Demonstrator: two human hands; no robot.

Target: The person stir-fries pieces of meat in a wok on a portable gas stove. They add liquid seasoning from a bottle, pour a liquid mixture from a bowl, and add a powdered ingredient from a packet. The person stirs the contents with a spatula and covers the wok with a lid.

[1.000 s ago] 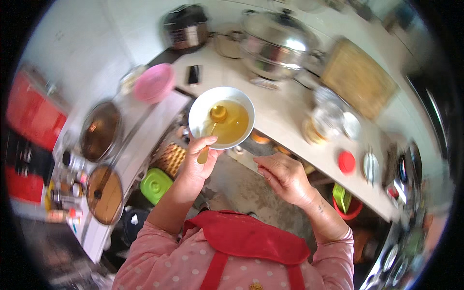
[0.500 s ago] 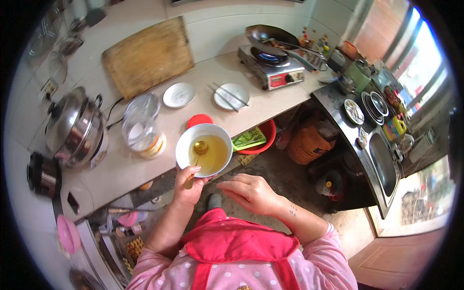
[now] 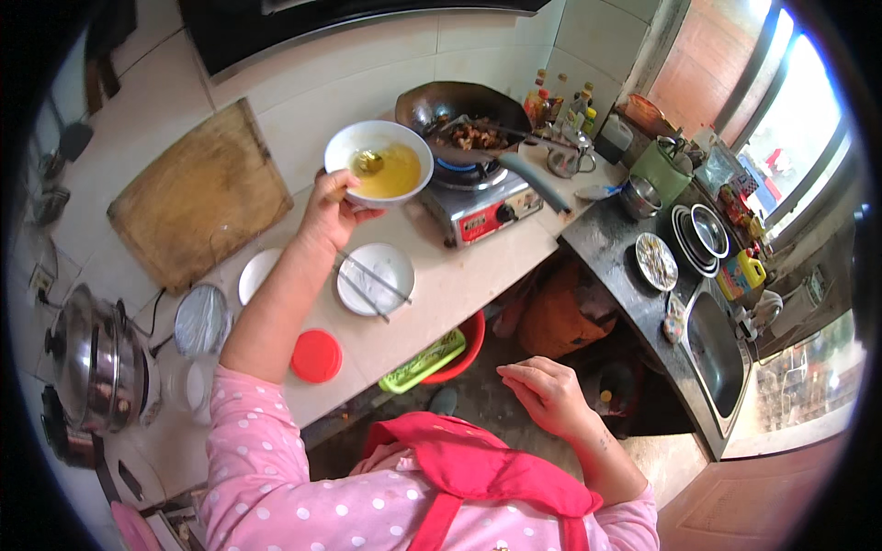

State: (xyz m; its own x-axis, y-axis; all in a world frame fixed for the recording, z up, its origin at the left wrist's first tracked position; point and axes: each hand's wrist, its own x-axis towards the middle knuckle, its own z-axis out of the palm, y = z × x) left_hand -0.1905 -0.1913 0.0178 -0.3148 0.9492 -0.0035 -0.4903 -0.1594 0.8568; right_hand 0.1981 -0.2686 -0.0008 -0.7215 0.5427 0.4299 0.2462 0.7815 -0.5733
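A white bowl (image 3: pixel 340 150) of yellow liquid is raised over the counter, just left of the wok. My left hand (image 3: pixel 333 209) grips its near left rim, thumb on top, also steadying a gold-coloured spoon (image 3: pixel 370 163) that dips into the liquid. The dark wok (image 3: pixel 424 103) sits on a lit gas stove (image 3: pixel 496 219), with brown pieces of food (image 3: pixel 480 135) inside and its handle (image 3: pixel 537 184) pointing toward the near right. Away from the counter, over the floor, my right hand (image 3: pixel 547 393) hangs with its fingers bent and pressed together, nothing visible in them.
Below the bowl, chopsticks (image 3: pixel 372 283) lie across a white plate (image 3: pixel 375 303); a red lid (image 3: pixel 316 355) is nearby. A wooden board (image 3: pixel 197 197) leans on the wall. Bottles (image 3: pixel 556 101) stand behind the stove. Rightward are a plate of small food (image 3: pixel 656 261) and a sink (image 3: pixel 717 349).
My left hand has carried the bowl and spoon forward, up beside the wok. My right hand has shifted right, away from the bowl. The view has swung too.
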